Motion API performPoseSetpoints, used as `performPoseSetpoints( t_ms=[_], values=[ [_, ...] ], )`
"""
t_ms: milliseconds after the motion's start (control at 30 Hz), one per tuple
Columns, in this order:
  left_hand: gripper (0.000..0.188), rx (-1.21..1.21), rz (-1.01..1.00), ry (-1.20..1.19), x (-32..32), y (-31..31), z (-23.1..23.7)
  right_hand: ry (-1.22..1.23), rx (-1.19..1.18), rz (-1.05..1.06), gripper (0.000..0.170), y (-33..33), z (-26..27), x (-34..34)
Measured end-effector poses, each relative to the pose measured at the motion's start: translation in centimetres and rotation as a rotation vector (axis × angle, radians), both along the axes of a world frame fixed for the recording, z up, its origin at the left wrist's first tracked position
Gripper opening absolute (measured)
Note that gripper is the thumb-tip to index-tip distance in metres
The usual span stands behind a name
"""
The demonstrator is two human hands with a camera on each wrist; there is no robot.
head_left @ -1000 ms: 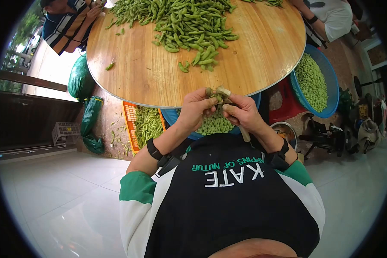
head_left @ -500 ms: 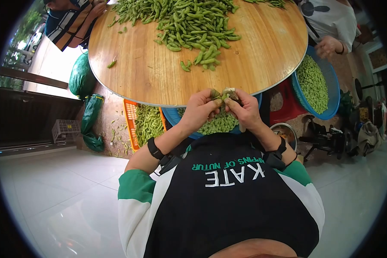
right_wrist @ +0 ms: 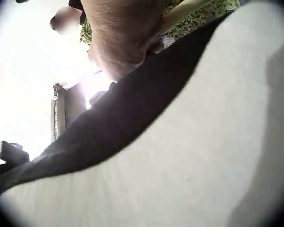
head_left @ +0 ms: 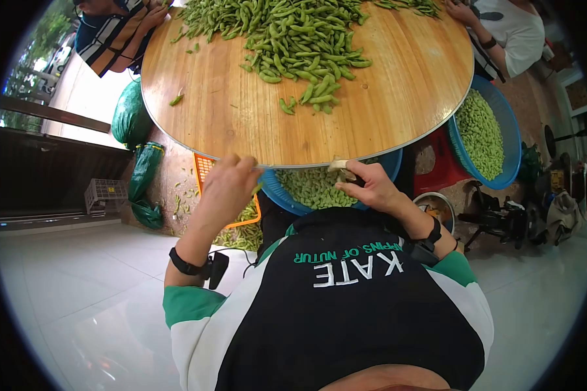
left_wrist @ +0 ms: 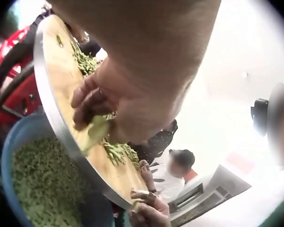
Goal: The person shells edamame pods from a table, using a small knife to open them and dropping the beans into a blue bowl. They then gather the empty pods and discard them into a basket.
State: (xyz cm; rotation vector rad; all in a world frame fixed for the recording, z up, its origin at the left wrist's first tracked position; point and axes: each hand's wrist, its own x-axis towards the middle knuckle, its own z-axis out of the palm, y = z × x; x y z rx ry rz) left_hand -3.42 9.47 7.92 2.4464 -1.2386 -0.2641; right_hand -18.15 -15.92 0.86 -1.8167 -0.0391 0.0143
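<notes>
My left hand [head_left: 225, 189] is over the orange basket [head_left: 254, 218], to the left of the blue basin. In the left wrist view it pinches a blurred light green soybean pod [left_wrist: 97, 131] near the thumb. My right hand [head_left: 375, 187] is above the near right rim of the blue basin [head_left: 290, 205], its thumb and forefinger bent toward each other. A pale stick-like handle [right_wrist: 182, 15] runs out from its grip in the right wrist view; its other end is hidden. A whitish piece [head_left: 338, 165] shows at the fingertips. Shelled green beans [head_left: 313, 189] lie in the basin.
A heap of pods [head_left: 300, 45] covers the far part of the round wooden table [head_left: 209, 124]. Another blue basin [head_left: 516, 146] of beans stands right, beside a red stool [head_left: 437, 163]. Green sacks [head_left: 134, 117] lie left. Two people sit across the table.
My hands were together over the basin; the left has moved away leftward and lower, over the orange basket. My right hand has stayed near the basin's right side.
</notes>
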Motion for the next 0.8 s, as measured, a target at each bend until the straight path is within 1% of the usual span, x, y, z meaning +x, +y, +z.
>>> performPoseSetpoints(
  t_ms=[67, 100, 133, 167, 200, 267, 300, 367, 400, 433, 467, 500, 567, 600, 633, 667, 700, 733, 767, 800],
  values=[
    [0.015, -0.161, 0.001, -0.283, 1.9, -0.4, -0.8, -0.041, -0.001, -0.011, 0.023, 0.3, -0.1, 0.3],
    [0.015, -0.159, -0.003, -0.288, 2.7, -1.2, -1.3, -0.081, -0.011, -0.021, 0.023, 0.4, -0.1, 0.5],
    [0.016, -0.223, 0.070, -0.166, 3.4, -2.5, -1.9, -0.085, -0.011, -0.025, 0.023, 0.5, -0.1, 0.6],
    [0.018, -0.290, 0.140, -0.044, 4.1, -3.9, -2.5, -0.031, 0.006, -0.024, 0.022, 0.5, 0.0, 0.7],
    [0.018, -0.297, 0.136, -0.046, 4.5, -5.4, -3.0, 0.027, 0.021, -0.024, 0.022, 0.4, 0.0, 0.7],
    [0.023, -0.288, 0.225, -0.135, 4.9, -7.9, -4.1, 0.028, 0.049, -0.045, 0.021, 0.3, -0.1, 0.5],
    [0.023, -0.293, 0.228, -0.135, 5.3, -8.4, -4.9, 0.026, 0.084, -0.064, 0.020, 0.3, -0.2, 0.5],
    [0.024, -0.142, 0.244, -0.238, 6.3, -9.1, -6.1, 0.010, 0.085, -0.079, 0.022, 0.2, -0.8, 0.3],
    [0.024, -0.142, 0.244, -0.237, 7.0, -8.9, -6.1, -0.004, 0.091, -0.097, 0.025, 0.1, -1.0, 0.2],
    [0.024, -0.159, 0.224, -0.035, 7.9, -8.3, -5.9, -0.001, 0.093, -0.100, 0.025, 0.1, -0.9, 0.1],
    [0.025, -0.176, 0.206, 0.165, 8.4, -7.8, -5.9, -0.019, 0.111, -0.110, 0.029, 0.3, -0.8, 0.1],
    [0.025, -0.173, 0.209, 0.164, 8.4, -7.5, -5.9, -0.036, 0.130, -0.118, 0.033, 0.5, -0.7, 0.2],
    [0.023, -0.181, 0.228, -0.018, 8.5, -7.0, -6.0, -0.031, 0.147, -0.093, 0.036, 0.6, -0.3, 0.6],
    [0.023, -0.181, 0.228, -0.022, 8.5, -6.9, -6.3, -0.027, 0.160, -0.075, 0.038, 0.7, -0.1, 0.9],
    [0.020, -0.222, 0.254, -0.099, 8.4, -6.8, -6.8, -0.029, 0.160, -0.076, 0.038, 0.7, 0.1, 1.1],
    [0.017, -0.264, 0.279, -0.175, 8.3, -6.8, -7.1, 0.057, 0.278, -0.084, 0.037, 0.9, 0.4, 1.2],
    [0.017, -0.265, 0.275, -0.177, 7.9, -6.7, -6.6, 0.144, 0.395, -0.092, 0.036, 0.9, 0.5, 1.4],
    [0.013, -0.440, 0.322, 0.327, 7.2, -6.7, -5.6, 0.141, 0.396, -0.098, 0.036, 0.8, 0.3, 1.7],
    [0.010, -0.596, 0.356, 0.842, 6.3, -6.6, -4.7, 0.153, 0.507, -0.049, 0.035, 0.6, -0.2, 2.0],
    [0.010, -0.590, 0.353, 0.848, 5.2, -6.7, -4.0, 0.167, 0.618, 0.000, 0.035, 0.4, -0.5, 2.2]
  ],
)
